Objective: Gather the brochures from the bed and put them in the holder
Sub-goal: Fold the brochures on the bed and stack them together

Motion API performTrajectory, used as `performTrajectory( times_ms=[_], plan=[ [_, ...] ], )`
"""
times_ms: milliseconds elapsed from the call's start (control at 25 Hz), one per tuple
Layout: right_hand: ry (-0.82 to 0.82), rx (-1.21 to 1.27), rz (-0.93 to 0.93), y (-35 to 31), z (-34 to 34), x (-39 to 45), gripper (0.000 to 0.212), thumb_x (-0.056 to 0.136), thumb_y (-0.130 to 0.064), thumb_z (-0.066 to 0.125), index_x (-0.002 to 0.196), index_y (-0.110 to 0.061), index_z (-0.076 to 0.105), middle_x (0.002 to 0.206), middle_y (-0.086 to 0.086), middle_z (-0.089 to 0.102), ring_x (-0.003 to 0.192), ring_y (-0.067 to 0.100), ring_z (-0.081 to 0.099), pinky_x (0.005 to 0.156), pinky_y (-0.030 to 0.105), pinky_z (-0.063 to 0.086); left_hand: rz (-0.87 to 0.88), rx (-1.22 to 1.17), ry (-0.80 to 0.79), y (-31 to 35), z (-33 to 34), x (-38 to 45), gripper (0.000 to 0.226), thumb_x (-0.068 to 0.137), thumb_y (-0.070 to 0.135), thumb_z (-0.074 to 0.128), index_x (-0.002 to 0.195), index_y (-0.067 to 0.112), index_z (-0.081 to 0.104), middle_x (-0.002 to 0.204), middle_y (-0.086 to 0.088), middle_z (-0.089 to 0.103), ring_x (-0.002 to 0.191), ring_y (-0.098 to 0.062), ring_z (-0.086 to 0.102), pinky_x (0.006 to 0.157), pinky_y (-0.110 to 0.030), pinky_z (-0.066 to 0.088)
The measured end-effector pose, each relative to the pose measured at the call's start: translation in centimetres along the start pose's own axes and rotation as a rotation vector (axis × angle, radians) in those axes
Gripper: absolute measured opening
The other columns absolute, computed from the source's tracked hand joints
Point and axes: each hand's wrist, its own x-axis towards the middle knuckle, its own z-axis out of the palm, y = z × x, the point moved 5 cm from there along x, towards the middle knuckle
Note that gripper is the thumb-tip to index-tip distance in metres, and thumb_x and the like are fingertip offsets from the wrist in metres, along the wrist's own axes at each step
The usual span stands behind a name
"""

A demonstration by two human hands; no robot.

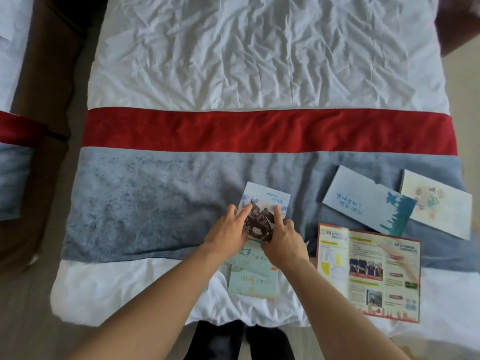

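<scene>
A brochure with a horse picture (pixel 270 201) lies on the grey blanket band near the foot of the bed, partly over two pale green brochures (pixel 253 281). My left hand (pixel 228 229) holds its left edge with the index finger laid on the cover. My right hand (pixel 281 240) pinches its lower right corner. To the right lie an open red-bordered leaflet (pixel 368 271), a light blue brochure (pixel 363 201) and a cream one (pixel 441 203). No holder is in view.
The bed (pixel 259 61) has a crumpled white sheet, a red band (pixel 259 131) and a grey band (pixel 142 198). A second bed (pixel 10 126) stands at the left across a dark gap. My legs show at the foot of the bed.
</scene>
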Motion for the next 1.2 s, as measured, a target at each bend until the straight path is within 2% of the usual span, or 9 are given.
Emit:
performTrajectory(
  times_ms=[160, 360, 480, 640, 800, 1040, 1200],
  plan=[
    [0.001, -0.045, -0.019, 1.5, 1.3, -2.1, 0.097, 0.09, -0.036, 0.063, 0.156, -0.029, -0.008, 0.133, 0.011, 0.043, 0.1, 0.032, 0.064, 0.073, 0.037, 0.048, -0.027, -0.035, 0.006, 1.0, 2.1, -2.6, 0.073, 0.092, 0.022, 0.061, 0.154, 0.026, 0.022, 0.126, -0.01, 0.039, 0.095, -0.032, 0.06, 0.075, -0.04, 0.051],
    [-0.017, -0.082, -0.071, 3.3, 4.2, -4.5, 0.096, 0.09, -0.036, 0.062, 0.156, -0.03, -0.007, 0.134, 0.011, 0.041, 0.102, 0.031, 0.063, 0.071, 0.037, 0.047, -0.093, -0.063, 0.037, 1.7, 5.6, -5.6, 0.073, 0.091, 0.018, 0.061, 0.153, 0.026, 0.024, 0.127, -0.011, 0.037, 0.108, -0.03, 0.052, 0.08, -0.041, 0.052],
    [0.037, -0.099, -0.117, 3.7, 5.6, -5.1, 0.091, 0.091, -0.031, 0.059, 0.156, -0.032, -0.005, 0.131, 0.009, 0.04, 0.103, 0.029, 0.06, 0.069, 0.036, 0.043, -0.154, -0.053, 0.112, 1.6, 6.7, -6.6, 0.069, 0.091, 0.018, 0.061, 0.151, 0.025, 0.027, 0.124, -0.01, 0.039, 0.111, -0.029, 0.048, 0.079, -0.041, 0.053],
    [0.069, -0.07, -0.141, 3.7, 6.7, -5.0, 0.085, 0.09, -0.025, 0.059, 0.155, -0.032, 0.005, 0.127, 0.008, 0.037, 0.11, 0.029, 0.053, 0.075, 0.039, 0.047, -0.203, -0.025, 0.136, 1.2, 7.3, -6.4, 0.071, 0.09, 0.02, 0.062, 0.151, 0.024, 0.027, 0.124, -0.01, 0.039, 0.113, -0.03, 0.046, 0.077, -0.041, 0.051],
    [0.068, -0.046, -0.153, 4.2, 7.2, -4.4, 0.087, 0.088, -0.025, 0.062, 0.154, -0.03, 0.006, 0.132, 0.008, 0.035, 0.114, 0.03, 0.051, 0.08, 0.039, 0.049, -0.204, -0.063, 0.111, 0.6, 7.7, -6.1, 0.068, 0.09, 0.022, 0.058, 0.151, 0.024, 0.026, 0.133, -0.01, 0.037, 0.12, -0.03, 0.045, 0.075, -0.041, 0.049],
    [0.038, -0.004, -0.16, 4.5, 7.8, -3.9, 0.088, 0.087, -0.026, 0.063, 0.154, -0.027, 0.007, 0.146, 0.006, 0.029, 0.125, 0.03, 0.047, 0.089, 0.04, 0.049, -0.2, -0.169, 0.096, 0.6, 8.0, -5.5, 0.071, 0.088, 0.019, 0.057, 0.152, 0.019, 0.024, 0.137, -0.007, 0.04, 0.123, -0.029, 0.045, 0.087, -0.045, 0.051],
    [0.042, 0.012, -0.163, 4.7, 7.7, -3.7, 0.088, 0.085, -0.031, 0.066, 0.154, -0.025, 0.012, 0.143, 0.005, 0.032, 0.12, 0.029, 0.051, 0.084, 0.04, 0.052, -0.194, -0.176, 0.09, 0.7, 7.9, -5.2, 0.07, 0.088, 0.019, 0.057, 0.15, 0.017, 0.026, 0.133, -0.008, 0.041, 0.12, -0.03, 0.047, 0.087, -0.044, 0.051]
  ],
)
